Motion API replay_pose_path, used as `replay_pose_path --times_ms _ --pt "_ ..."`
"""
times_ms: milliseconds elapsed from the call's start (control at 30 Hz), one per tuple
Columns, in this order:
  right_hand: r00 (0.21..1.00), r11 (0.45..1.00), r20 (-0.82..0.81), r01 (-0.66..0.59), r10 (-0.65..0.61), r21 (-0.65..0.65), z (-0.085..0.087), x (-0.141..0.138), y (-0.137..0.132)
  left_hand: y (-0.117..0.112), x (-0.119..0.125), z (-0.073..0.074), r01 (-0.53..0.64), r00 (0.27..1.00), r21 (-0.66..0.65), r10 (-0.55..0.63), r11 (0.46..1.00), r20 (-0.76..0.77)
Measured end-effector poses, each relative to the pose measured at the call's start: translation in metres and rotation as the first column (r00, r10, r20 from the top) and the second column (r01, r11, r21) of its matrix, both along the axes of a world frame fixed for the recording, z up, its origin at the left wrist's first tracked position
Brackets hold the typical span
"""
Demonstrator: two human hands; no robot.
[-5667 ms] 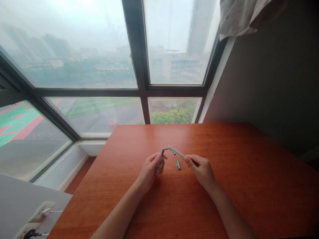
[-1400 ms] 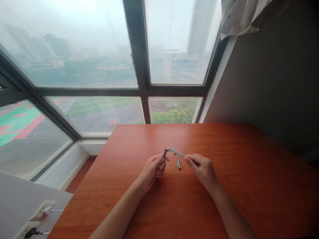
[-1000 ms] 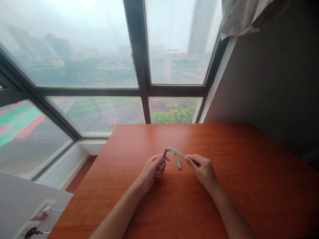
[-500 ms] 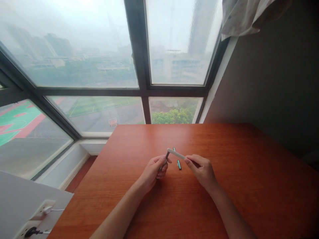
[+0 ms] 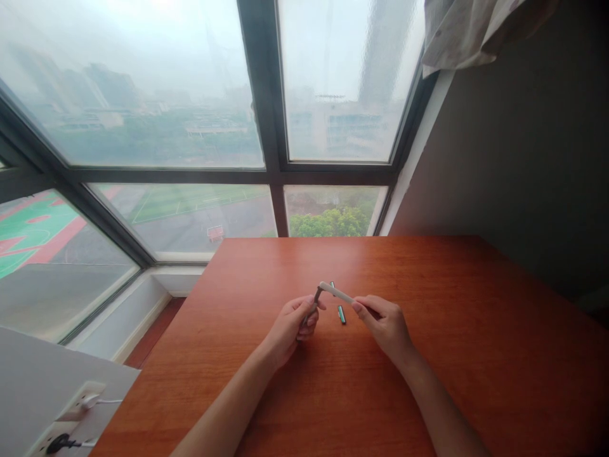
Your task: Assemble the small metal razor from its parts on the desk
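My left hand (image 5: 295,322) is closed around a slim dark grey handle (image 5: 317,294) that sticks up from its fingers. In a pinch, my right hand (image 5: 384,320) holds a long, thin, pale grey stick (image 5: 339,292). The stick's far end meets the top of the dark handle, and the two form a bent angle above the table. Below them lies a short dark strip with a green band (image 5: 341,315), resembling a razor cartridge. Part of a second such strip (image 5: 332,285) shows behind the pale stick. Fingers cover the lower ends of both held pieces.
The reddish-brown wooden table (image 5: 266,266) reaches to large dark-framed windows (image 5: 275,114). At lower left, plugs and cords sit in wall sockets (image 5: 78,403). A pale cloth (image 5: 469,38) hangs at upper right beside the dark wall (image 5: 514,158).
The joined ends of the pale stick and dark handle have shifted very slightly. Both hands keep their grip, and the strips on the table stay put.
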State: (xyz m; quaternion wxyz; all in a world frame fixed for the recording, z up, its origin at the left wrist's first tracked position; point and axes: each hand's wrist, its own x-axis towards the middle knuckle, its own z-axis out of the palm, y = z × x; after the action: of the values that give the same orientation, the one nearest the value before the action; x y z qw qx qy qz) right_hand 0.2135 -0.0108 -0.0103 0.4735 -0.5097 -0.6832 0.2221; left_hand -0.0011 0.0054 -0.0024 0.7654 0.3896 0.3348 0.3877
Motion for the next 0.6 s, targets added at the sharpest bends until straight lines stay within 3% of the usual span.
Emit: replay_pose_path --times_ms 600 --pt "1.0 0.999 0.005 0.022 -0.022 -0.027 0.0002 0.0016 -0.0001 0.0007 -0.0002 0.0006 -0.081 0.997 0.011 0.081 0.997 0.012"
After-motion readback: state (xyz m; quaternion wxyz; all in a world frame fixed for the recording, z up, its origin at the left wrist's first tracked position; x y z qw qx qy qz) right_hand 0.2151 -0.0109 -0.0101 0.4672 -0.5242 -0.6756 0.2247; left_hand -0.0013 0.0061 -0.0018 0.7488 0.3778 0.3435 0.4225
